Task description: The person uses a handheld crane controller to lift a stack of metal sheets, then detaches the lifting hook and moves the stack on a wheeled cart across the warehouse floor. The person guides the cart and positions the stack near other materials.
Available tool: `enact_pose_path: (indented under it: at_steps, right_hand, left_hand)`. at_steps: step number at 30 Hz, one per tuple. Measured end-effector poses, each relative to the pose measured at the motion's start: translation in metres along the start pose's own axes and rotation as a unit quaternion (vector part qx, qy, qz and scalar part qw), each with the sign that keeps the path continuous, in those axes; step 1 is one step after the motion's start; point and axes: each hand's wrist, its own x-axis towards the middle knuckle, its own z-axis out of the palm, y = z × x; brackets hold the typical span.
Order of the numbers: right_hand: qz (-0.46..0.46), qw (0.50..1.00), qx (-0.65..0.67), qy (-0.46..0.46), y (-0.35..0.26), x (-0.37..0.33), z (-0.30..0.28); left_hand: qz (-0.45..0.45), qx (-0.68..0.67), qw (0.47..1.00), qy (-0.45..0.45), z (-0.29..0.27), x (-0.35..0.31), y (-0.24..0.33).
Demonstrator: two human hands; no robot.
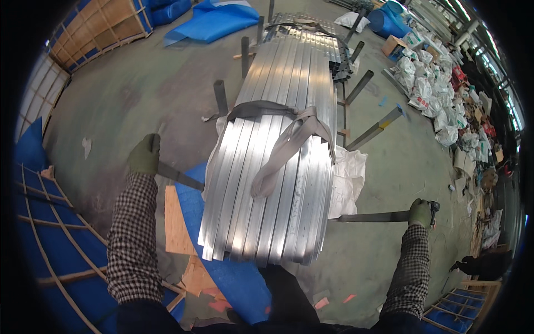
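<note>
A long bundle of silvery metal profiles (267,217) lies lengthwise in front of me. A grey fabric strap (261,109) crosses over it, with its loose tail hanging down on top. To the left, my left hand (144,154), in a green glove, is closed around the upper end of a dark grey post (181,176) beside the bundle. On the right, my gloved right hand (421,213) grips a similar dark post (372,217). A small dark part shows past its fingers; I cannot make out its shape fully.
More upright posts (221,97) flank the bundle, one with a yellow band (389,118). White sacks and clutter (439,100) pile along the right. Blue sheeting (214,22) lies at the back. Blue-covered wooden frames (61,239) stand left. White sheeting (349,178) sits beside the bundle.
</note>
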Motion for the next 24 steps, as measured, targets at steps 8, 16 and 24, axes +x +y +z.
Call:
enact_pose_path:
  at_steps: [8, 16, 24]
  right_hand:
    - [0.076, 0.991, 0.066, -0.083, 0.008, 0.072, -0.005]
    - [-0.046, 0.996, 0.06, -0.035, 0.058, 0.159, 0.028]
    - [-0.041, 0.996, 0.08, -0.029, 0.106, 0.175, 0.065]
  left_hand:
    - [-0.011, -0.001, 1.0, -0.007, -0.005, -0.023, 0.05]
    - [-0.066, -0.035, 0.996, -0.057, -0.017, -0.067, 0.093]
    - [-0.07, -0.07, 0.995, -0.034, -0.025, -0.102, 0.112]
